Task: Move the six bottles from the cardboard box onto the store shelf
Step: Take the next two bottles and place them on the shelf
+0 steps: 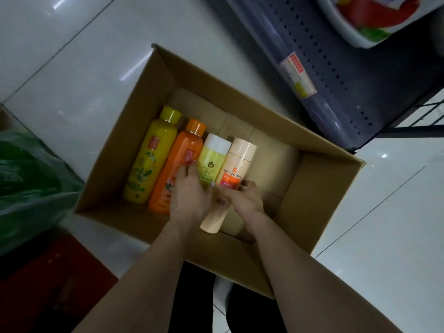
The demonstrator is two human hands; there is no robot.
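Observation:
An open cardboard box [319, 207] sits on the white tiled floor. Four bottles lie side by side in it: a yellow bottle [151, 159], an orange bottle [179, 162], a pale green bottle with a white cap [212, 157] and a cream bottle [236, 159]. My left hand [189, 198] is wrapped around the lower part of the pale green bottle. My right hand [245, 197] grips the lower part of the cream bottle. The right half of the box floor is bare. A grey store shelf [336, 75] stands at the upper right.
A green plastic bag [31, 183] lies at the left next to the box, with a dark red object [55, 280] below it. A colourful pack [374, 18] rests on the shelf. My dark trouser legs show below the box.

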